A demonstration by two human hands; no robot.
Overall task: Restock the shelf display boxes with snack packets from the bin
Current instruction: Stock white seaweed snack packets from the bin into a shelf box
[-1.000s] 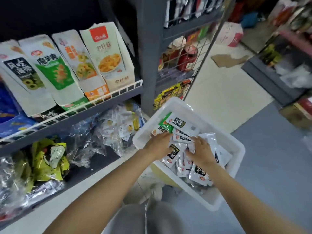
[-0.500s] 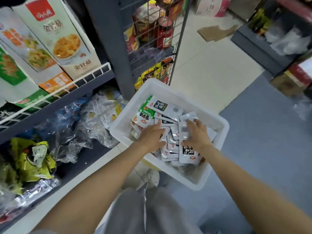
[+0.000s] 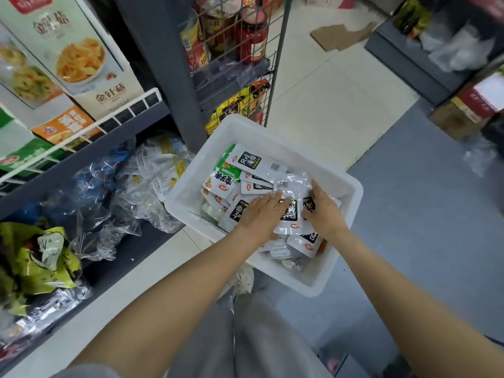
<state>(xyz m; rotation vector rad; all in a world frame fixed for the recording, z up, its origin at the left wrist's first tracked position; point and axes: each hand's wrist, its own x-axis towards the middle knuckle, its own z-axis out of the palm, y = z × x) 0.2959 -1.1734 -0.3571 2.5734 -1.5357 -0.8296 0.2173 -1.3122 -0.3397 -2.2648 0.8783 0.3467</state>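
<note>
Both hands, left hand (image 3: 261, 214) and right hand (image 3: 323, 211), lie spread on packets (image 3: 290, 214) in the bin (image 3: 313, 285); gather matching ones squarely before lifting.

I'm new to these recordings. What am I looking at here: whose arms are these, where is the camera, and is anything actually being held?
There is no robot: a person wears one camera on the head, looking down at their own arms. Both hands are in a white bin full of small snack packets. The left hand lies flat on the pile with straight fingers; the right hand rests on it too, and no packet is clearly gripped. To the left, shelf display boxes stand above a lower shelf holding clear plastic bags.
</note>
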